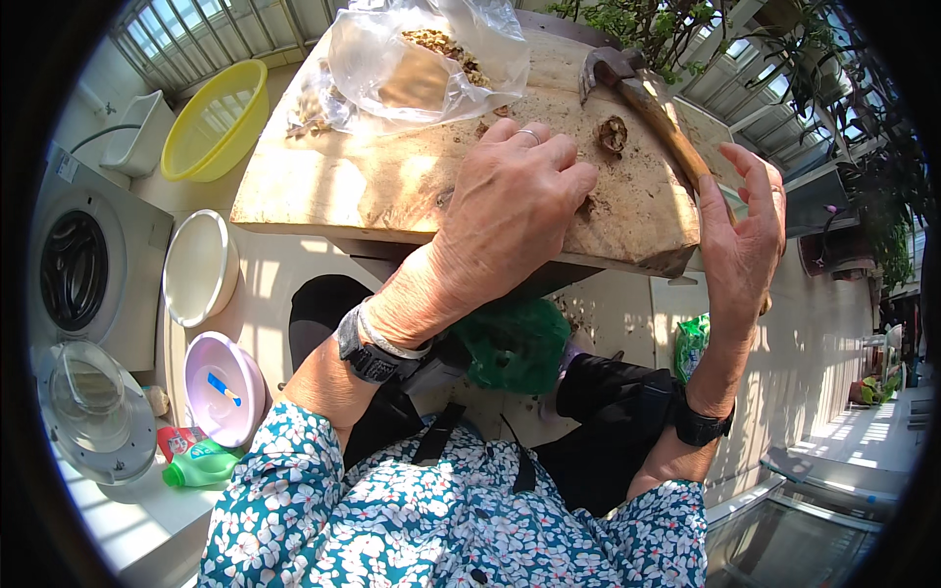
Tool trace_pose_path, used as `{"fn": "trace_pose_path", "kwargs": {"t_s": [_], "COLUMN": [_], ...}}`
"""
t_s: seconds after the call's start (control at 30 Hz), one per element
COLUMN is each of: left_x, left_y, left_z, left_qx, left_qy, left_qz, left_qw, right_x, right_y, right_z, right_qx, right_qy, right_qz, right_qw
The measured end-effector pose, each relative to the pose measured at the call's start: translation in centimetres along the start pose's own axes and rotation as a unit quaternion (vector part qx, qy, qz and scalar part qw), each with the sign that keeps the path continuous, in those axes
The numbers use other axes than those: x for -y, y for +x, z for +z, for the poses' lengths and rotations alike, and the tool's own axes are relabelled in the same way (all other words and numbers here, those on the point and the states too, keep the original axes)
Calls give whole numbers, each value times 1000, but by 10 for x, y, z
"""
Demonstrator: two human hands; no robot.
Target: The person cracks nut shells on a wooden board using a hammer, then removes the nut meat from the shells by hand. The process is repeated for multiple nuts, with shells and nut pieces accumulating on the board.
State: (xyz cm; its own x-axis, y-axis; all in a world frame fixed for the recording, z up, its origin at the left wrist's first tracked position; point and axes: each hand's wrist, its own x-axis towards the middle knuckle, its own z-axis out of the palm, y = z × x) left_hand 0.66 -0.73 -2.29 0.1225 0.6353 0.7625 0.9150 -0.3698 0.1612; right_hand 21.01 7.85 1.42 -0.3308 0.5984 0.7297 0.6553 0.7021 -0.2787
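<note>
A thick wooden board (316,184) lies before me. Above its middle is my left hand (511,202), its fingers curled down onto the wood; whether anything is between the fingertips is hidden. My right hand (746,228) is at the board's right edge, with the wooden handle of a claw hammer (665,125) lying between the thumb and the raised, spread fingers. The hammer's head rests on the far right of the board. A cracked walnut (612,136) sits between my left hand and the hammer. Farther back, a clear plastic bag (360,66) holds walnut pieces (448,51).
Shell crumbs are scattered over the board. Below it hangs a green plastic bag (514,345) between my legs. Yellow (246,110), white (198,268) and pink (220,422) basins stand at the left, by a washing machine (140,264) with its door open. Leafy plants (676,29) grow behind the board.
</note>
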Motion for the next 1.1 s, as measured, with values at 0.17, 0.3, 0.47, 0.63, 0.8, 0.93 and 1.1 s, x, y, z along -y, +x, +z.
{"fn": "trace_pose_path", "kwargs": {"t_s": [0.17, 0.3, 0.47, 0.63, 0.8, 0.93, 1.1], "left_x": [5, 8, 7, 8, 8, 8, 9], "left_y": [-4, -5, -4, -4, -6, -8, -10], "left_z": [-1, 2, 5, 7, 6, 6, 6], "left_qx": [12, 10, -5, 1, -11, -14, -7], "left_qy": [-4, -20, -34, -37, -48, -49, -60], "left_qz": [2, -3, -7, -20, -17, -17, -23], "left_qw": [1000, 1000, 999, 999, 999, 999, 998], "right_x": [-42, -70, -77, -36, 27, 59, 70], "right_y": [4, 10, 7, -13, -46, -73, -93], "right_z": [3, 21, 15, -26, -70, -88, -93], "right_qx": [169, 203, 197, 174, 168, 169, 209], "right_qy": [-47, 72, 150, 410, 591, 546, 510], "right_qz": [76, 58, 102, 303, 324, 362, 420], "right_qw": [981, 975, 963, 843, 720, 736, 722]}}
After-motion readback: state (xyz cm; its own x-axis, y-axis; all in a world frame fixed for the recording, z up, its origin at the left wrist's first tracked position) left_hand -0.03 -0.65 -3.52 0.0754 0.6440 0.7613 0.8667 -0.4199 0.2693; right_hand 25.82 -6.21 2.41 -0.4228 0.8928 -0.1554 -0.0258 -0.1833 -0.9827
